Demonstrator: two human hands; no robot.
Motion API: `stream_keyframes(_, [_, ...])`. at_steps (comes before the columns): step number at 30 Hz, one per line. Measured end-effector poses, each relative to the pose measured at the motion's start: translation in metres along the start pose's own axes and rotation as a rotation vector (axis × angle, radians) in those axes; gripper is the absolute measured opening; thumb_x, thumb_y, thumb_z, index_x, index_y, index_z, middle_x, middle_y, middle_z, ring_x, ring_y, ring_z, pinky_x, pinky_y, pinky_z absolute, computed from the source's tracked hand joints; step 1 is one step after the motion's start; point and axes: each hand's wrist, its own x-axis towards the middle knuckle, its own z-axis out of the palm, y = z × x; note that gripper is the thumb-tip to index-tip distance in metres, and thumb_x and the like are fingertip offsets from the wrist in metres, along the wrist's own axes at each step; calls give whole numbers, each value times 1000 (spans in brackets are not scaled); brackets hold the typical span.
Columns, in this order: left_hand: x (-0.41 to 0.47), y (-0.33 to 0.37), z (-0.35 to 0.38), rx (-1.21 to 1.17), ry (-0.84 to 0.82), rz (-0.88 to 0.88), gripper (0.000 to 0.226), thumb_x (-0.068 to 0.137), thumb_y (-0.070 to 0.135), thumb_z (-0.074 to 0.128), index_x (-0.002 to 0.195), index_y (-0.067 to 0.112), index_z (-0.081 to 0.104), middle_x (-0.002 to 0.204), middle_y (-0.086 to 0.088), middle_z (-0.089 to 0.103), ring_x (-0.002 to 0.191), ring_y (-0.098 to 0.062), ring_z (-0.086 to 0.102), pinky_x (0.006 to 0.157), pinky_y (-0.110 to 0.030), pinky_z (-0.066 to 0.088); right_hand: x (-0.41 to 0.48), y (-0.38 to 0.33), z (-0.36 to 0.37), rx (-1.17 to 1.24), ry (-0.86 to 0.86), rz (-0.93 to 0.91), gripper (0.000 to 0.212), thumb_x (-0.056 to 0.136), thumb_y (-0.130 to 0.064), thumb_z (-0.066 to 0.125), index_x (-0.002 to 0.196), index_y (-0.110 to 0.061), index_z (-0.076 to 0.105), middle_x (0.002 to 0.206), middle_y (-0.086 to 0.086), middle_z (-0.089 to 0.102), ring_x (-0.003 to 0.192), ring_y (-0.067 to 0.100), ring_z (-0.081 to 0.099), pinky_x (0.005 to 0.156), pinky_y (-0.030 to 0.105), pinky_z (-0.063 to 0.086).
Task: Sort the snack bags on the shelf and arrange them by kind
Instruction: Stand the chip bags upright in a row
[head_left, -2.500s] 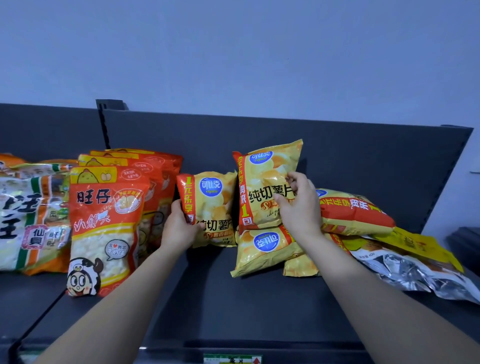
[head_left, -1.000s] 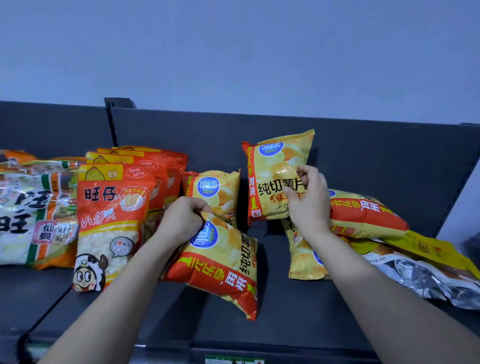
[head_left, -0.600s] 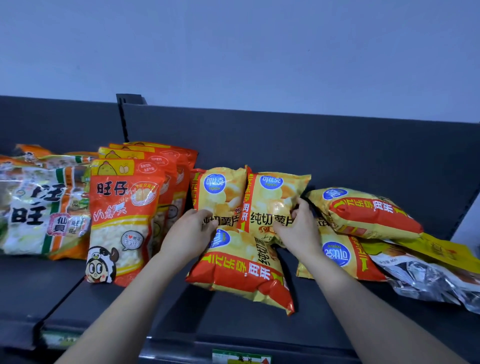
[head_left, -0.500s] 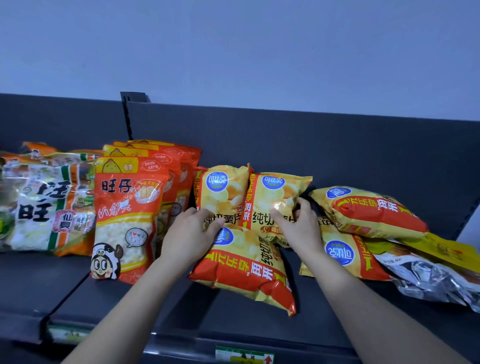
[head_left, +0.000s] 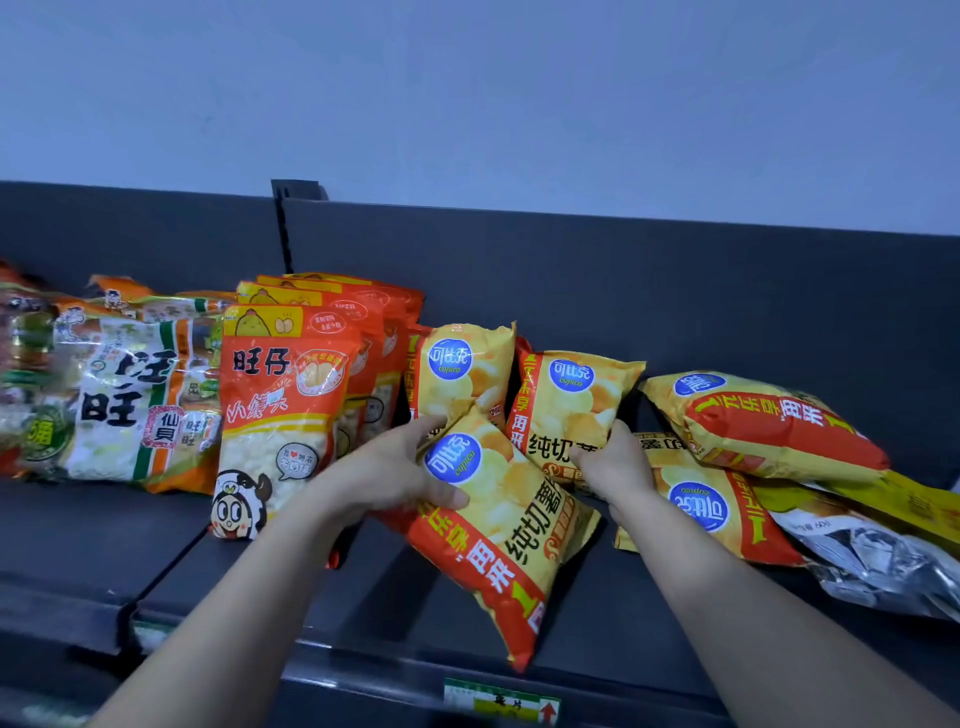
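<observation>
Several yellow-and-orange chip bags lie on the dark shelf (head_left: 597, 613). My left hand (head_left: 395, 473) grips the top left corner of a tilted chip bag (head_left: 498, 525) at the front. My right hand (head_left: 613, 467) holds the lower edge of an upright chip bag (head_left: 566, 410) that leans against the back panel. Another upright chip bag (head_left: 462, 369) stands just left of it. Two more chip bags (head_left: 769, 426) lie stacked on their sides to the right, the lower one (head_left: 722, 509) flat on the shelf.
Red Wangzai snack bags (head_left: 280, 405) stand in a row left of the chips. Farther left stand white-and-green rice cracker bags (head_left: 130, 400). A silver foil bag (head_left: 872, 561) and a yellow bag (head_left: 914, 504) lie at far right. A price label (head_left: 498, 701) marks the shelf's front edge.
My right hand brought its chip bag down from above and stood it beside the other upright bag. My left hand pulled another chip bag forward and has tilted it more upright.
</observation>
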Motion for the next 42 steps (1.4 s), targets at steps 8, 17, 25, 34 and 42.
stream_keyframes(8, [1, 37, -25, 584, 61, 238, 89, 70, 18, 83, 146, 30, 38, 136, 7, 51, 120, -16, 52, 99, -32, 45, -38, -31, -17, 241, -40, -327, 65, 79, -54, 69, 132, -22, 51, 110, -4, 58, 107, 16, 58, 83, 30, 48])
stream_keyframes(17, [7, 13, -14, 985, 526, 569, 71, 75, 15, 76, 139, 27, 49, 143, 3, 50, 132, -23, 43, 101, -45, 29, -38, -15, 22, 200, -463, -264, 65, 76, -23, 83, 133, -14, 54, 124, 4, 65, 113, 17, 62, 103, 38, 48])
stream_keyframes(25, [4, -40, 37, 444, 625, 178, 128, 64, 49, 83, 154, 19, -3, 149, -9, 26, 135, -28, 34, 103, -39, 38, -50, -26, 26, 90, -238, -318, 34, 76, -50, 76, 90, -24, 58, 83, -11, 61, 82, 11, 60, 75, 29, 49])
stream_keyframes(34, [18, -51, 35, 402, 674, 217, 127, 68, 40, 84, 153, 24, -8, 144, -4, 31, 133, -24, 37, 95, -37, 44, -11, -23, 3, -189, 51, 63, 64, 86, -55, 61, 125, -7, 46, 127, 12, 56, 115, 34, 54, 88, 39, 44])
stream_keyframes(42, [27, -63, 36, 333, 663, 281, 123, 68, 35, 85, 154, 23, -2, 143, -4, 29, 135, -22, 34, 104, -34, 38, -9, -15, 0, 151, 174, 7, 21, 86, -23, 72, 96, -17, 54, 99, 0, 62, 89, 22, 56, 74, 31, 43])
